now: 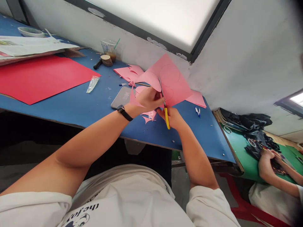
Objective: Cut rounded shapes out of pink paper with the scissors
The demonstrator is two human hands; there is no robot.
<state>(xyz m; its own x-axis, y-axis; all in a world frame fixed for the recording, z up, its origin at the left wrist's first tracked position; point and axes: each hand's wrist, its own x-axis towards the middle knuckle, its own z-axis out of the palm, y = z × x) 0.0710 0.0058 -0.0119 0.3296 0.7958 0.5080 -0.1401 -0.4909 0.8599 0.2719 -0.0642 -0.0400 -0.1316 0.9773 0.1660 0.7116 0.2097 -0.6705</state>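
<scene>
Two hands are busy on a pink sheet [176, 80], held up over the far half of the blue table [101, 107], right of centre. Left hand [149, 98] looks like it's pinching the paper just left of the blades, though the fingertips are partly hidden. Right hand [172, 116] is wrapped round the yellow handles of the scissors [167, 118], blades pointing away and at the paper.

Progress-wise, I'd call it partway. Jagged offcuts [148, 118] lie on the near side below the hands, and more cut pink paper [130, 73] sits far left of them, so some trimming's done. Faint curved outlines right of the blades look uncut, so probably more snipping left. Can't tell how many pieces are finished.
</scene>
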